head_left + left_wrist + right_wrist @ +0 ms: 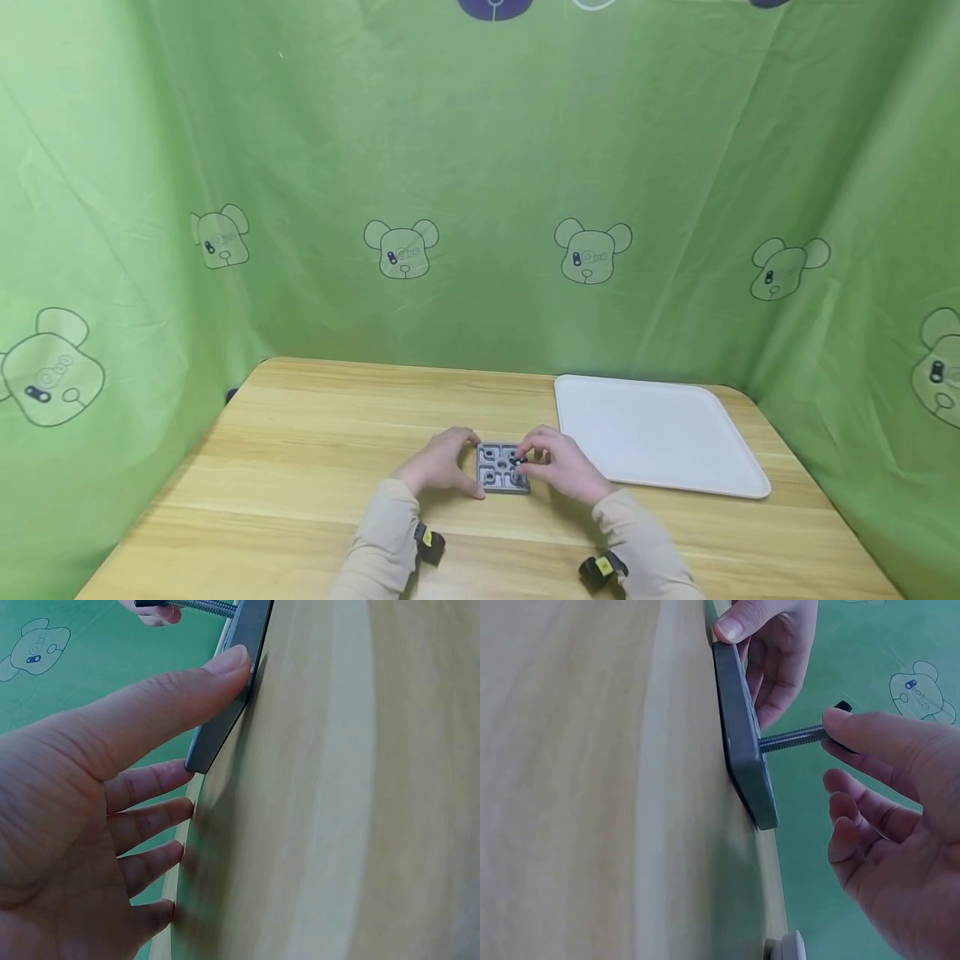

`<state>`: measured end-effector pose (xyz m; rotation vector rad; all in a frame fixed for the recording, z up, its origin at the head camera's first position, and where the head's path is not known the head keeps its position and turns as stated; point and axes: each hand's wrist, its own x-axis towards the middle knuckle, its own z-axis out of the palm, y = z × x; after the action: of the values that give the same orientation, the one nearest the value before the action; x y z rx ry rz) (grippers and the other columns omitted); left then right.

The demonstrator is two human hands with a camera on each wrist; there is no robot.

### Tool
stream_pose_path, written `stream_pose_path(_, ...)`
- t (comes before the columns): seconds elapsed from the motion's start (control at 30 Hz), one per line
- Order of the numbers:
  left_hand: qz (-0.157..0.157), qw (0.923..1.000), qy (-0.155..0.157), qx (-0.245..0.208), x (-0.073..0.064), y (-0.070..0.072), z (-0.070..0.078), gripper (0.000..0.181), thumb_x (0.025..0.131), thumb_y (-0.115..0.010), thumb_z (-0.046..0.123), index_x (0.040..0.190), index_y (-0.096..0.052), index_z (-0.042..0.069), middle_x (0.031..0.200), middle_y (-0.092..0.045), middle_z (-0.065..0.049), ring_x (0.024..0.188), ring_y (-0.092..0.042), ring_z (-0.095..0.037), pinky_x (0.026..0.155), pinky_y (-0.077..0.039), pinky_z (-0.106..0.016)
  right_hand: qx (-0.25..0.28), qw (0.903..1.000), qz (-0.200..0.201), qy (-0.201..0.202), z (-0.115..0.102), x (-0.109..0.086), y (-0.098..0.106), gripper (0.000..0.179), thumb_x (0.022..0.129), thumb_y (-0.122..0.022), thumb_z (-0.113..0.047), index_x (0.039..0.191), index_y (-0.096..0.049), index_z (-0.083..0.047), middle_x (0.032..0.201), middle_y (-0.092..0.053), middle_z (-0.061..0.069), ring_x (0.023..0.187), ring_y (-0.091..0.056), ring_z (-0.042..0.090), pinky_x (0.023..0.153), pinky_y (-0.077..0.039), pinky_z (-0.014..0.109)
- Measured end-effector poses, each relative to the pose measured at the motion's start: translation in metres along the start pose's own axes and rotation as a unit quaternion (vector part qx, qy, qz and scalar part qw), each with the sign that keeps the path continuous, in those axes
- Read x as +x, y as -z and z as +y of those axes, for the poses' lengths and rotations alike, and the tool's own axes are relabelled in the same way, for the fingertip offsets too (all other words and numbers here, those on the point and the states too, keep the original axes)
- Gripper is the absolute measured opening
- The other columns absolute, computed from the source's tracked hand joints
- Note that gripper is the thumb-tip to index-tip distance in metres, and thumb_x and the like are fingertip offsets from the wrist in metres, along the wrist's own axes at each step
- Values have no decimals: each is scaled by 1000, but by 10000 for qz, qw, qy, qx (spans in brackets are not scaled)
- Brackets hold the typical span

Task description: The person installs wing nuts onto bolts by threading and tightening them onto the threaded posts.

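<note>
Square grey plate (502, 467): on light wooden counter (300, 500), between left grip (441, 463) and right grip (564, 468). Dark threaded metal bolt (795, 739): on plate, right half. White rectangular tray (660, 433): counter, right rear. Green fabric curtain (480, 150): behind counter.

1 worktop (315, 433), lt. wood-grain, rounded far corners. On it: 1 wht. tray (652, 433), rect.; 1 grey sq. plate (501, 467), recessed, front-L of tray, apart.

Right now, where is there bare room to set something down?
Free: the table between the left hand and the green curtain, and the white tray. Crowded: around the square plate between the hands, where the right hand pinches a bolt.
</note>
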<state>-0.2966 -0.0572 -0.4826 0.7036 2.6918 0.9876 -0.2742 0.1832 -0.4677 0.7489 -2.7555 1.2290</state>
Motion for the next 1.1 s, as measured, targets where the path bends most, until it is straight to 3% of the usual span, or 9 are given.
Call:
stream_pose_path(0.93,5,10000,-60,3,-2,2,3,82,60,-90,29,129,-53,3,137,-54,-16,129,-49,-34,114,-37,-50,125,9993,-341,105,4,-1,4,17,83,-72,-16,100,-71,-14,104,-64,3,84,-56,17,71,-47,19)
stream_pose_path(1.1,-15,10000,-44,15,-1,1,3,82,61,-90,30,129,-53,4,137,-54,-16,129,-49,-34,114,-37,-50,189,9992,-361,19,5,-1,4,35,82,-75,-20,113,-66,-9,108,-64,10,87,-55,20,72,-48,21)
